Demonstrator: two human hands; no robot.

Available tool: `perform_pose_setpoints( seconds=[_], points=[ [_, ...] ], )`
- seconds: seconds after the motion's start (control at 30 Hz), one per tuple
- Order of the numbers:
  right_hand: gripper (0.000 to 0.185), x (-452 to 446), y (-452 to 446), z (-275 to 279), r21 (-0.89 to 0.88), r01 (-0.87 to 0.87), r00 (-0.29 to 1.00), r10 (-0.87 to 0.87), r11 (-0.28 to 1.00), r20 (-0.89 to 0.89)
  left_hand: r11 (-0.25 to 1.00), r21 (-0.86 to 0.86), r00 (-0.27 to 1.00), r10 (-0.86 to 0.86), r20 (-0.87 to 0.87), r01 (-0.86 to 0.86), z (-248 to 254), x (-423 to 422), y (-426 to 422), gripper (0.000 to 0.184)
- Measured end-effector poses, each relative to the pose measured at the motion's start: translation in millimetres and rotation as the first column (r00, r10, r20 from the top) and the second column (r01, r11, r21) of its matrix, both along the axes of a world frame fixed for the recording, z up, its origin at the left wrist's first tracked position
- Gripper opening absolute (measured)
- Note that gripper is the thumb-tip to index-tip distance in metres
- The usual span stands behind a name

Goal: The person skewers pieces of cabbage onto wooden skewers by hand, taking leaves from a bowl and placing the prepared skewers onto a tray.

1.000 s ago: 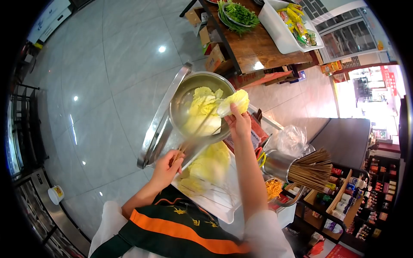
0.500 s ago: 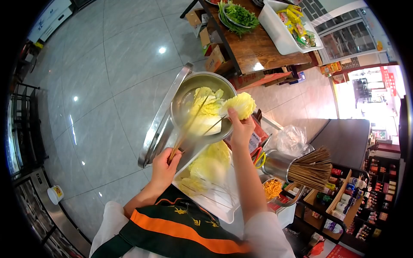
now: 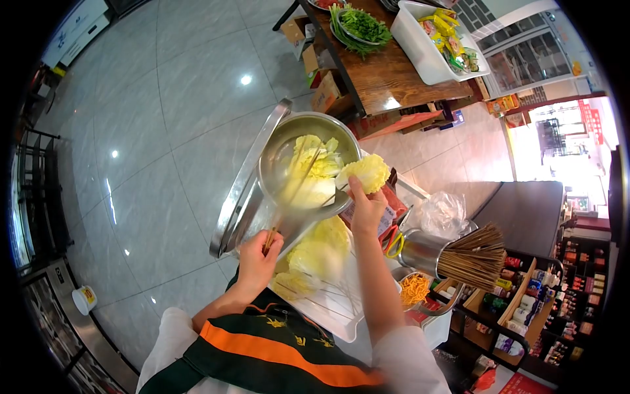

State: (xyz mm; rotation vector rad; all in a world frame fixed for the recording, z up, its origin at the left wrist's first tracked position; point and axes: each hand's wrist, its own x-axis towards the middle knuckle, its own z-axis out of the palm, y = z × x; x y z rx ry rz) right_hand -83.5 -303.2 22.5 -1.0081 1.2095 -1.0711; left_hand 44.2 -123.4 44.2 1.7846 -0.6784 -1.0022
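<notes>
My left hand [image 3: 260,256] is closed around thin bamboo skewers [image 3: 307,172], whose tips reach over the metal bowl and are partly blurred. My right hand [image 3: 367,209] pinches a pale yellow napa cabbage leaf [image 3: 369,173] at the bowl's right rim. One skewer tip points at the base of this leaf; whether it has pierced it I cannot tell. Several cabbage pieces [image 3: 321,157] lie in the steel bowl [image 3: 272,154]. Below, between my forearms, a white tray [image 3: 344,326] holds more cabbage [image 3: 318,253] and several thin skewers.
Right of my right forearm stand a steel canister of skewers [image 3: 423,253], orange shreds [image 3: 415,289] in a bowl and a clear plastic bag [image 3: 441,215]. A wooden table [image 3: 377,82] bears greens [image 3: 362,27] and a white bin [image 3: 420,49] of yellow packets. Shelves [image 3: 525,308] stand lower right.
My left hand has shifted slightly right with the skewers, toward the leaf. My right hand and the leaf have come down a little.
</notes>
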Motion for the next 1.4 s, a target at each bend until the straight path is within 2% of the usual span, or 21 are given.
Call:
perform_pose_setpoints(
  seconds=[0.13,0.17,0.2,0.23,0.33,0.4,0.43,0.47,0.5,0.53,0.6,0.63,0.7,0.73,0.77,0.8,0.83,1.0,1.1,1.33,1.4],
  points=[
    [0.019,-1.2,-0.8,1.3,-0.054,-0.006,1.0,0.005,0.999,-0.009,1.0,-0.017,0.997,-0.006,-0.078,0.005,-9.1,-7.4,0.6,0.007],
    [0.019,-1.0,-0.8,1.9,-0.055,-0.005,1.0,0.005,0.998,-0.009,1.0,-0.01,0.974,0.006,-0.226,-0.008,-12.6,-9.1,0.2,0.007],
    [0.022,-0.7,-0.6,2.6,-0.143,-0.018,0.997,0.007,0.99,-0.072,1.0,0.0,0.929,0.019,-0.369,-0.021,-13.1,-10.1,-0.8,0.006],
    [0.024,-0.7,-0.2,3.2,-0.229,-0.036,0.991,0.005,0.973,-0.136,1.0,-0.001,0.929,0.02,-0.37,-0.021,-12.1,-11.0,-1.0,0.006],
    [0.026,-0.5,0.9,1.4,-0.253,-0.029,0.983,-0.019,0.967,-0.184,1.0,0.012,0.967,0.009,-0.255,-0.006,-4.2,-11.2,-4.1,0.007],
    [0.026,-2.4,1.4,-2.5,-0.226,-0.022,0.986,-0.017,0.974,-0.167,0.991,-0.127,0.984,-0.01,0.179,0.033,-0.9,-12.3,-6.9,0.007],
    [0.026,-2.5,1.2,-3.4,-0.2,-0.013,0.989,-0.018,0.98,-0.15,0.991,-0.128,0.984,-0.009,0.179,0.033,-1.9,-12.9,-6.1,0.007],
    [0.026,-2.6,1.0,-3.6,-0.201,-0.013,0.988,-0.018,0.98,-0.15,0.998,-0.055,0.974,0.017,-0.226,-0.03,-4.1,-14.5,-4.6,0.007],
    [0.025,-1.3,1.3,-1.3,-0.199,-0.023,0.99,-0.005,0.98,-0.137,0.998,0.036,0.803,0.069,-0.591,-0.059,-4.6,-15.3,-4.2,0.007],
    [0.025,-0.4,1.8,0.1,-0.196,-0.033,0.992,0.009,0.98,-0.124,0.998,0.036,0.803,0.069,-0.592,-0.059,-4.1,-13.6,-3.1,0.007],
    [0.025,-1.5,1.3,2.0,-0.164,-0.06,0.986,0.032,0.985,-0.166,0.997,0.069,0.6,0.068,-0.797,-0.021,-0.7,-8.5,-2.3,0.007],
    [0.025,-2.3,0.9,2.5,-0.129,-0.084,0.977,0.057,0.988,-0.206,0.997,0.068,0.6,0.068,-0.797,-0.022,-4.6,-10.0,-2.1,0.007],
    [0.024,-3.4,-0.1,1.8,-0.082,-0.087,0.986,0.074,0.993,-0.152,0.998,-0.036,0.901,0.031,-0.432,-0.052,-13.9,-14.2,-2.0,0.007],
    [0.023,-2.9,-0.5,2.3,-0.036,-0.09,0.992,0.086,0.995,-0.095,0.998,-0.036,0.902,0.03,-0.431,-0.051,-14.0,-13.8,-1.8,0.007],
    [0.023,-2.7,-1.1,4.1,-0.036,-0.089,0.992,0.085,0.995,-0.095,0.998,-0.058,0.941,0.014,-0.337,-0.036,-12.6,-13.4,-1.7,0.007],
    [0.023,0.2,-2.1,11.3,0.033,-0.077,0.996,0.075,0.997,0.044,0.997,-0.079,0.971,0.0,-0.24,-0.019,-10.3,-12.8,-1.9,0.007],
    [0.023,2.2,-3.3,15.2,0.103,-0.074,0.982,0.054,0.992,0.181,0.997,-0.08,0.971,-0.001,-0.24,-0.019,-8.7,-12.5,-2.1,0.007],
    [0.022,2.8,-9.3,10.1,0.206,-0.102,0.951,0.034,0.973,0.308,0.988,-0.152,0.998,-0.021,0.06,0.03,2.4,-8.1,-6.2,0.007],
    [0.023,7.1,-9.5,17.2,0.279,-0.139,0.927,0.027,0.95,0.373,0.978,-0.204,0.985,-0.003,0.17,0.038,-5.4,-5.0,-6.1,0.006],
    [0.03,13.5,-14.3,28.6,0.512,-0.189,0.885,-0.08,0.838,0.458,0.969,-0.242,0.982,0.001,0.189,0.046,-10.3,2.8,-7.9,0.007],
    [0.029,12.7,-15.3,27.1,0.522,-0.19,0.883,-0.088,0.832,0.461,0.964,-0.263,0.977,0.013,0.215,0.045,-11.9,4.2,-8.7,0.007]
  ],
)
